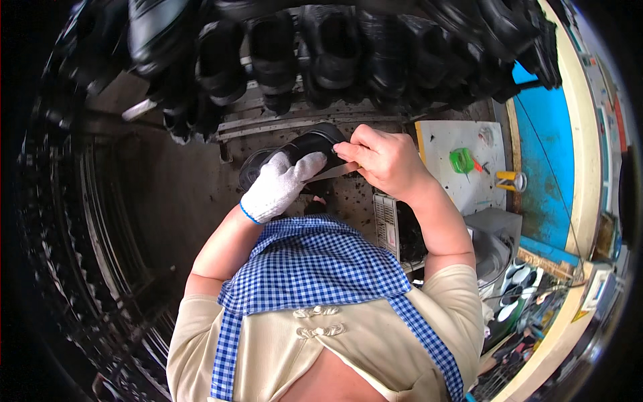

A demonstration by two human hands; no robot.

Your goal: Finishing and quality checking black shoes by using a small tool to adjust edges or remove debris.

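My left hand [276,186], in a white knit glove with a blue cuff edge, grips a black shoe [317,138] with its thumb laid along the side. The shoe lies tilted in front of my apron, one end toward the upper right. Bare, my right hand [383,158] is closed, thumb and forefinger pinched at the shoe's right end. From its lower fingers a thin, pale pointed blade [333,173] juts left, below the shoe and toward the glove. Its handle is hidden in my fist. Whether the pinching fingertips hold anything small, I cannot make out.
Racks of black shoes [335,50] hang close above. More racks [100,221] line the left. At right, a white board [462,181] carries a green object [461,161]; a yellow-banded roll [511,181] sits beside it. A pale slotted crate [386,226] stands near my right forearm.
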